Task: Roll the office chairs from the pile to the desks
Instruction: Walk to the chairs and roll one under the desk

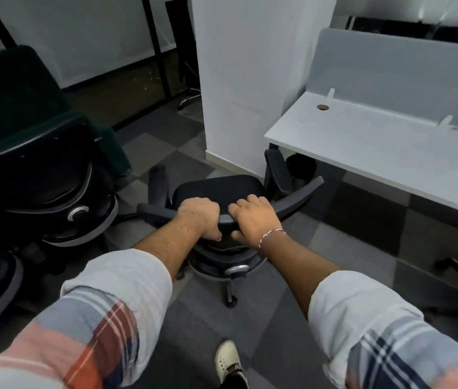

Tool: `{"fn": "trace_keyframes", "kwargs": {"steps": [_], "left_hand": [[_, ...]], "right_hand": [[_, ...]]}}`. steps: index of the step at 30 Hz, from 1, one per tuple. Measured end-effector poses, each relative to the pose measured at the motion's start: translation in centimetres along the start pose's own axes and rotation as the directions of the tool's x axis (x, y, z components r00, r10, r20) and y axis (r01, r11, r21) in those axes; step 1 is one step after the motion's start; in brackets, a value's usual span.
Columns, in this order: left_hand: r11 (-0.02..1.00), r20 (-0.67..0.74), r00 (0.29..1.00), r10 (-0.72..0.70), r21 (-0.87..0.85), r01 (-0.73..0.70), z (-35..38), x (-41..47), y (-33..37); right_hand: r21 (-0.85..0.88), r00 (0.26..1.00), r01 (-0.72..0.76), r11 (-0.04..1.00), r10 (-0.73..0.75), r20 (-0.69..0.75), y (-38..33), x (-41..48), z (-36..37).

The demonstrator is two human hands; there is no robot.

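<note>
Both hands, left hand (199,216) and right hand (254,219), curl their fingers over the backrest top of the office chair (219,189); it stands near the desk (376,153), mid-delivery; the next move probably calls for swinging it right, under the desktop.

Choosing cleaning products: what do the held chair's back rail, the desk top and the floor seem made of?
Chair back rail: likely matte black plastic, smooth with dull highlights. Desk top: seemingly pale laminate, flat with even sheen. Floor: probably carpet tiles, grey checkered squares, fuzzy matte look.
</note>
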State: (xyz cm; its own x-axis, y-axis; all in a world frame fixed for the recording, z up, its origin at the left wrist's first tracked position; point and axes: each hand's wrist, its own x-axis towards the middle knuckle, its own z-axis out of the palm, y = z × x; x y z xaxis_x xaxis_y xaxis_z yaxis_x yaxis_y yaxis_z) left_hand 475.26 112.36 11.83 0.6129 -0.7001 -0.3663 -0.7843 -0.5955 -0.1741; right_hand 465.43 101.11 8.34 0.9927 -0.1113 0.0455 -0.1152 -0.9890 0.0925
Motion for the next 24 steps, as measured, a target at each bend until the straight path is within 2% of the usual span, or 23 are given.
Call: {"fn": "trace_keyframes", "kwargs": {"steps": [3, 6, 10, 20, 24], "left_hand": [[0.998, -0.06, 0.996, 0.058, -0.024, -0.06, 1.6, -3.2, 0.1], [0.992, -0.144, 0.984, 0.106, -0.052, -0.115, 3.8, -7.2, -1.3], [0.987, -0.175, 0.973, 0.151, -0.022, -0.157, 6.2, -11.0, -2.3], [0.946, -0.313, 0.893, 0.324, 0.127, -0.299, 11.0, -19.1, -3.5], [0.92, -0.337, 0.856, 0.391, 0.165, -0.356, 12.8, -22.4, -4.0]], "right_hand": [[0.099, 0.998, 0.061, 0.993, -0.059, -0.025, -3.4, -1.8, 0.0], [0.156, 0.992, 0.109, 0.982, -0.117, 0.041, -4.5, -4.8, -1.1], [0.043, 0.991, -0.027, 0.999, 0.022, 0.132, -4.2, -9.5, -1.9], [-0.01, 0.986, -0.148, 0.989, 0.148, 0.083, -13.1, -17.9, -2.4], [-0.012, 0.969, -0.24, 0.971, 0.241, 0.046, -17.3, -21.2, -2.2]]}}
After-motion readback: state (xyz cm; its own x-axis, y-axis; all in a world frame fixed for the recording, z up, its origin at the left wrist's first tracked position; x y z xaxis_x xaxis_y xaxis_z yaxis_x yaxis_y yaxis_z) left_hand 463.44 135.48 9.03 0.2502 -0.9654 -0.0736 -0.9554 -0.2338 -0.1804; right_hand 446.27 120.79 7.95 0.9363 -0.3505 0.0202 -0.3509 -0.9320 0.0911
